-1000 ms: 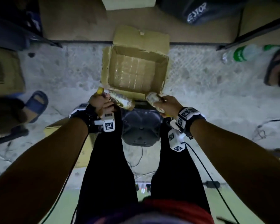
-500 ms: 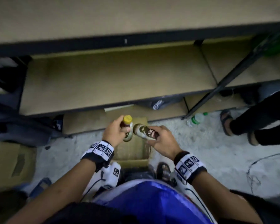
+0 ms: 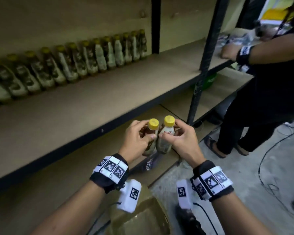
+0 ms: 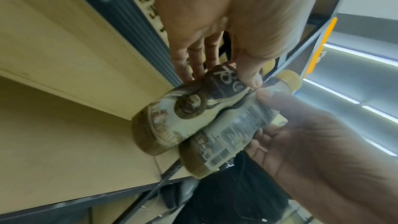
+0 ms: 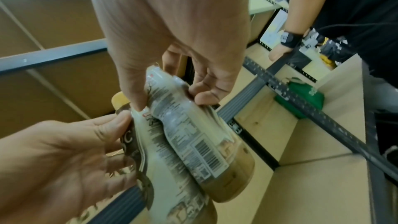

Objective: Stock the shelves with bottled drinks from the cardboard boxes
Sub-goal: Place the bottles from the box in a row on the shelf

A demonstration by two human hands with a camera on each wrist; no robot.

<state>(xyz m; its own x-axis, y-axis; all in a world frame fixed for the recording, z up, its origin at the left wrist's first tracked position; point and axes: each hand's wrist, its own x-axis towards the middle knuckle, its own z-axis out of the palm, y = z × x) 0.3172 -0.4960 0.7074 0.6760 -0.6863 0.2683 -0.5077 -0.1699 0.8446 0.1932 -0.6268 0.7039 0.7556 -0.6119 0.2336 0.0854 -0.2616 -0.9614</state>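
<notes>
My left hand (image 3: 139,139) grips a yellow-capped drink bottle (image 3: 152,131) upright; the same left bottle (image 4: 172,115) shows a brown-and-cream label in the left wrist view. My right hand (image 3: 180,141) grips a second yellow-capped bottle (image 3: 166,133) right beside it, its barcode label (image 5: 193,135) facing the right wrist camera. The two bottles touch side by side, held in front of the edge of the wooden shelf (image 3: 92,106). A row of several like bottles (image 3: 85,60) stands along the back of that shelf. The cardboard box (image 3: 143,216) lies below my wrists.
A black upright post (image 3: 202,65) of the rack stands just right of my hands. Another person in dark clothes (image 3: 270,82) stands at the right, a hand on the neighbouring shelf. Cables (image 3: 268,158) run over the concrete floor. A green object (image 3: 209,82) sits on a lower shelf.
My view has swung up from the open box on the floor to the shelf. Both hands have risen with their bottles, which now stand upright and touching instead of lying tilted.
</notes>
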